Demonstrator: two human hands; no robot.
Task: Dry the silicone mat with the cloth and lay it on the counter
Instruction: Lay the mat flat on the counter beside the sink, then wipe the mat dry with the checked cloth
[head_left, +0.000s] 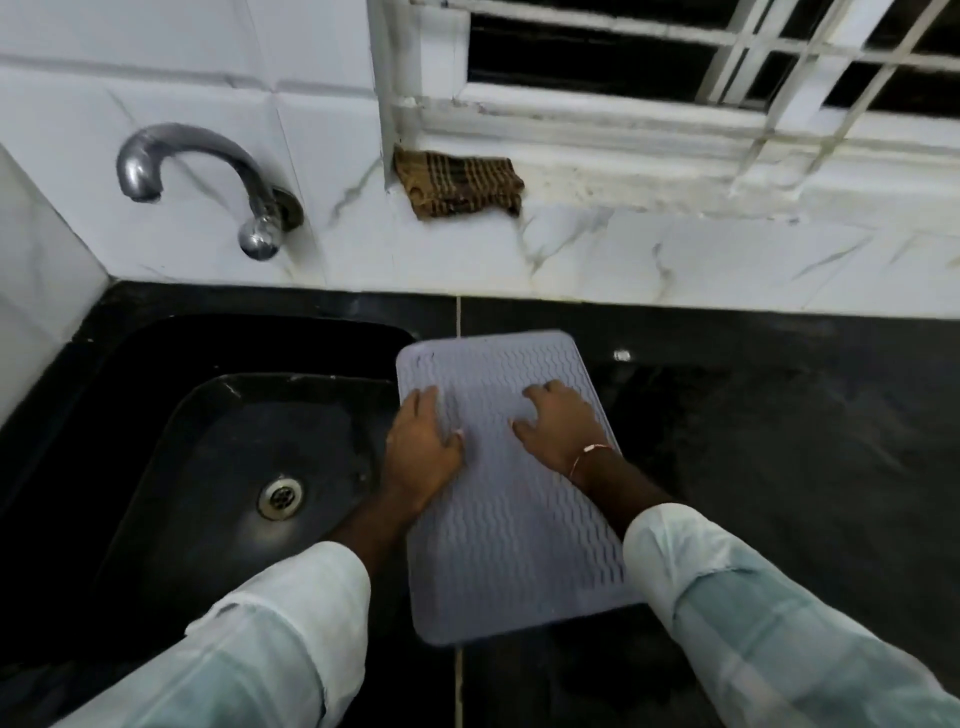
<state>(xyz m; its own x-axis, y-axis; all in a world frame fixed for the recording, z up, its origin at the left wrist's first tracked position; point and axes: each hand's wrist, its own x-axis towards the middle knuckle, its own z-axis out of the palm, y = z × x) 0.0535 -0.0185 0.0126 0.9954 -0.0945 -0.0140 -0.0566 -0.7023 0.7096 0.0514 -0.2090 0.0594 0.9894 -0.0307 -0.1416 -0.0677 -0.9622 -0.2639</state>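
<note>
A pale lilac silicone mat (511, 540) with a wavy ribbed surface lies flat on the black counter (779, 467), just right of the sink. My left hand (423, 447) rests on the mat's left edge, fingers spread. My right hand (563, 423) presses flat on the mat's upper right part, fingers apart. Neither hand grips anything. A brown checked cloth (460, 187) sits crumpled on the window ledge behind the counter, well beyond both hands.
A black sink (208, 441) with a metal drain (280, 498) lies at the left. A curved chrome tap (208, 176) sticks out of the white tiled wall above it. A barred window (701, 62) stands at the back right.
</note>
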